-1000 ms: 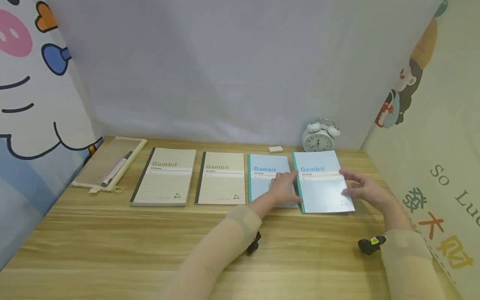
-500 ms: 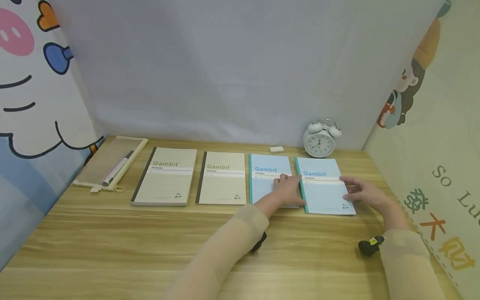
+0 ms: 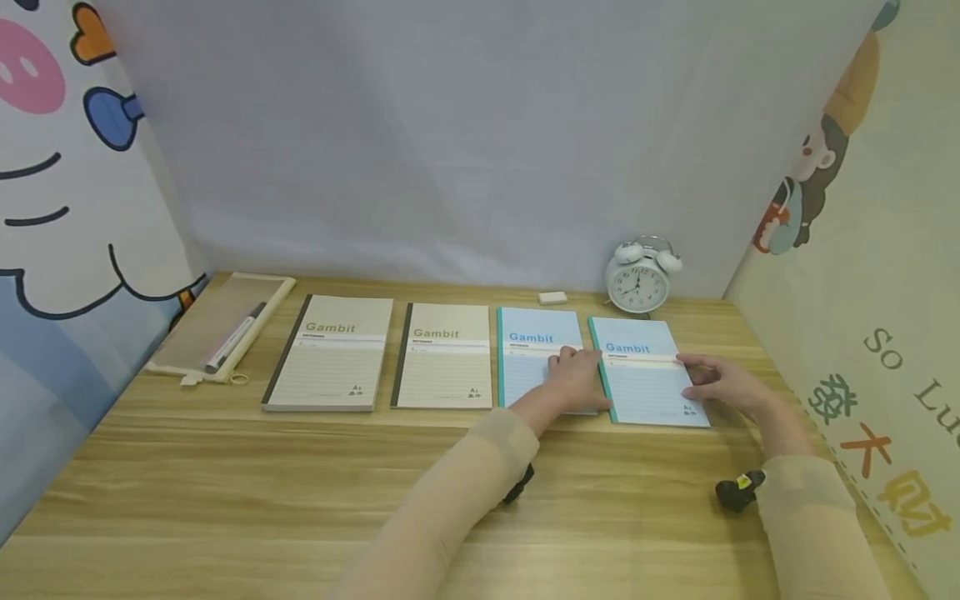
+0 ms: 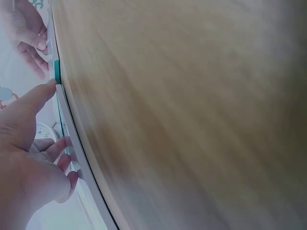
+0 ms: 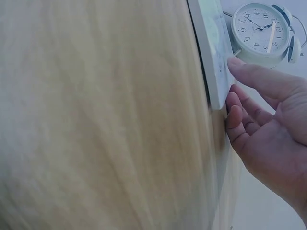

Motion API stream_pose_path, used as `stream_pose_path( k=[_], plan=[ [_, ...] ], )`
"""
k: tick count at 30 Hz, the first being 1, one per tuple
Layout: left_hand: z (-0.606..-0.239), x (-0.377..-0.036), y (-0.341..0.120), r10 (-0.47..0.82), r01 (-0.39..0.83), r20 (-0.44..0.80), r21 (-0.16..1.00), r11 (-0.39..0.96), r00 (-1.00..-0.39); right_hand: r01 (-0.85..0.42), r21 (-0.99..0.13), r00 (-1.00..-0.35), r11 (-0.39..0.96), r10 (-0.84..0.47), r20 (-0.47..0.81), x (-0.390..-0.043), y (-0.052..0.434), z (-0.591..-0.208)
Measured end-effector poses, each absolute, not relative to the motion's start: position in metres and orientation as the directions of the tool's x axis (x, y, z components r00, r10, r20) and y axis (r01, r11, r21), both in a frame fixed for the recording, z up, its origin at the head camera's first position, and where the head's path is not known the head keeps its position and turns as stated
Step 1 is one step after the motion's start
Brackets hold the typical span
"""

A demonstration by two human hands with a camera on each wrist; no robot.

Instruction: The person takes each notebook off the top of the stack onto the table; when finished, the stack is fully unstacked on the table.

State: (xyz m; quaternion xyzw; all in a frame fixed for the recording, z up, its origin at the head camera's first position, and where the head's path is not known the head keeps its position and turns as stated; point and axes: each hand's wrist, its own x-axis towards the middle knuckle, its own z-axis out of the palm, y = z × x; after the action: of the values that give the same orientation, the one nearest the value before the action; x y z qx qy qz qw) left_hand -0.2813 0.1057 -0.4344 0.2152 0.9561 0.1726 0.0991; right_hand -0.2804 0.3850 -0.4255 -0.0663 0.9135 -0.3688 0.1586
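A blue notebook (image 3: 647,375) with a green spine lies flat at the right end of a row. The left hand (image 3: 572,382) is at its spine side, thumb near the lower corner and other fingers over the neighbouring blue notebook (image 3: 536,333). In the left wrist view, the thumb of the left hand (image 4: 24,143) meets the green spine's end. At the opposite edge, the right hand (image 3: 723,385) touches the notebook with its fingertips. The right wrist view shows the thumb of the right hand (image 5: 273,105) at the notebook's edge, with the fingers loosely bent beside it.
Two cream notebooks, one thicker (image 3: 330,358) and one thinner (image 3: 442,358), continue the row leftward. A zip pouch (image 3: 202,317) bears a marker (image 3: 234,337) at far left. Behind the blue notebooks are a white eraser (image 3: 552,297) and an alarm clock (image 3: 639,283). Walls enclose the wooden table (image 3: 300,500).
The rightmost blue notebook, raised and tilted a second ago, has come down flat on the table, slightly nearer the person. The left hand has shifted a little right; both hands stay at its sides.
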Motion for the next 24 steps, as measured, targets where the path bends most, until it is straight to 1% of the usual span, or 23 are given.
stream_pose_path(
  k=[5, 10, 16, 24],
  plan=[
    [-0.432, -0.282, 0.098, 0.503, 0.439, -0.09, 0.374, 0.817, -0.859, 0.019, -0.693, -0.936, 0.72, -0.231, -0.266, -0.28, 0.383, -0.422],
    [-0.418, -0.282, 0.088, 0.564, 0.513, -0.035, 0.373, 0.773, -0.825, 0.013, -0.669, -0.938, 0.743, -0.223, -0.266, -0.282, 0.382, -0.415],
    [-0.409, -0.283, 0.069, 0.583, 0.523, -0.002, 0.44, 0.73, -0.812, -0.058, -0.649, -0.94, 0.759, -0.26, -0.22, -0.282, 0.369, -0.397],
    [-0.393, -0.282, 0.037, 0.601, 0.544, 0.018, 0.446, 0.71, -0.799, -0.15, -0.621, -0.937, 0.769, -0.311, -0.158, -0.284, 0.343, -0.369]
  ],
)
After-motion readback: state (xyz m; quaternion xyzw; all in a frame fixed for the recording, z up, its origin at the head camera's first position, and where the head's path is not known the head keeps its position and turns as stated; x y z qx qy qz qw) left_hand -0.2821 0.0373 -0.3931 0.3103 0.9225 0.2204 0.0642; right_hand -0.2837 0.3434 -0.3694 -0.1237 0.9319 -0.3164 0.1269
